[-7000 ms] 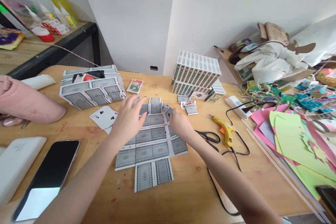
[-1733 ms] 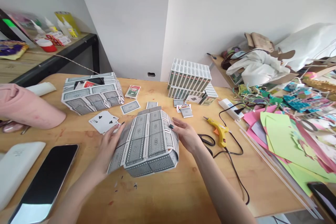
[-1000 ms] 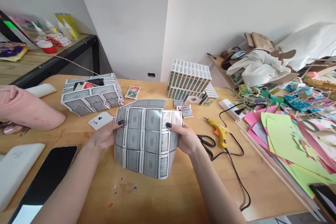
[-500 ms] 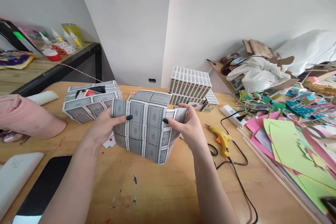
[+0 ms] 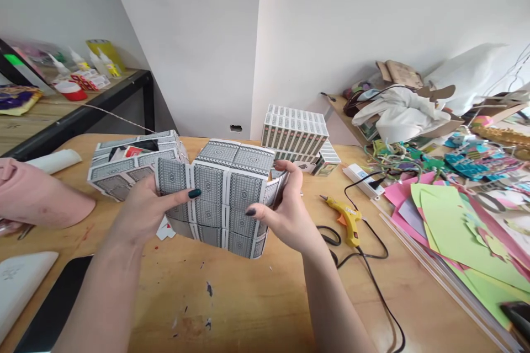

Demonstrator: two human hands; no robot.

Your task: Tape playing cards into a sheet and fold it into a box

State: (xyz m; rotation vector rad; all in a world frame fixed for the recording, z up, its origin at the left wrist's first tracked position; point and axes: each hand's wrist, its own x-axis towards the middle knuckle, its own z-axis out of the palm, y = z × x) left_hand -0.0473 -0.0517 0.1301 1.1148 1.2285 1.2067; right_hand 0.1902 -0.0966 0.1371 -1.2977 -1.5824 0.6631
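Note:
Both hands hold a box made of playing cards (image 5: pixel 209 201), its grey patterned card backs facing me, raised a little over the table and tilted. My left hand (image 5: pixel 151 207) grips its left panel, thumb on the front, fingers hidden behind. At the other end, my right hand (image 5: pixel 285 207) is curled round the right side panel, thumb against the front face and fingertips at the upper edge. A top flap of cards (image 5: pixel 236 155) stands at the back of the box. Behind my left hand sits a second card box (image 5: pixel 132 162) with an opening in its top.
Stacked card packs (image 5: pixel 296 129) stand at the table's back. To the right lie a yellow glue gun (image 5: pixel 350 220) with a black cord, a power strip (image 5: pixel 364 181) and coloured paper (image 5: pixel 455 226). A pink roll (image 5: pixel 45 196) and a dark phone-like slab (image 5: pixel 56 306) are at left.
My right hand has pressed the right side panel inward, so less of it shows. The top flap appears wider and flatter. The view has shifted slightly.

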